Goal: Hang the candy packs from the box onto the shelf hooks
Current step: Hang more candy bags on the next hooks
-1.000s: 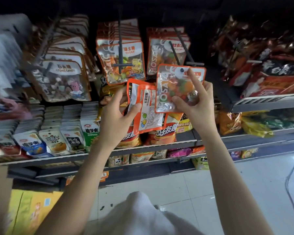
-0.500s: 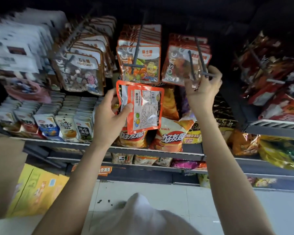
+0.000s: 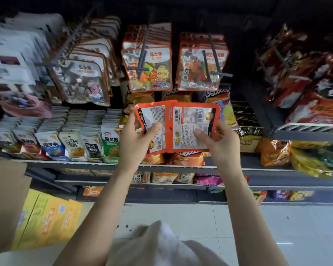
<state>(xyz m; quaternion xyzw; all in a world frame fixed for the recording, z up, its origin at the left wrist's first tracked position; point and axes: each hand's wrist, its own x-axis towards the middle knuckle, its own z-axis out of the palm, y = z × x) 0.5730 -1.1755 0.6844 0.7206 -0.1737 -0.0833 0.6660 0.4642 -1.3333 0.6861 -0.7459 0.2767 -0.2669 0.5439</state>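
The person holds two orange-edged candy packs side by side in front of the shelves, backs toward the camera, printed labels and barcodes showing. The left hand (image 3: 135,139) has its grip closed on the left pack (image 3: 152,121), thumb pressed on the pack's back and fingers curled behind it. The right hand (image 3: 219,143) grips the right pack (image 3: 190,127) in the same way, thumb lying across the label. The two packs overlap slightly at their inner edges. Above them, two dark shelf hooks carry rows of similar packs: the middle hook (image 3: 142,60) holds a row whose front pack reads SUGAR (image 3: 148,70), and the right hook (image 3: 215,58) holds a row of packs with mixed coloured sweets (image 3: 200,70). The held packs are below both hooks, touching neither. Further left hangs a row of stone candy packs (image 3: 81,81). Down on the floor at the left lies a yellow box (image 3: 46,219).
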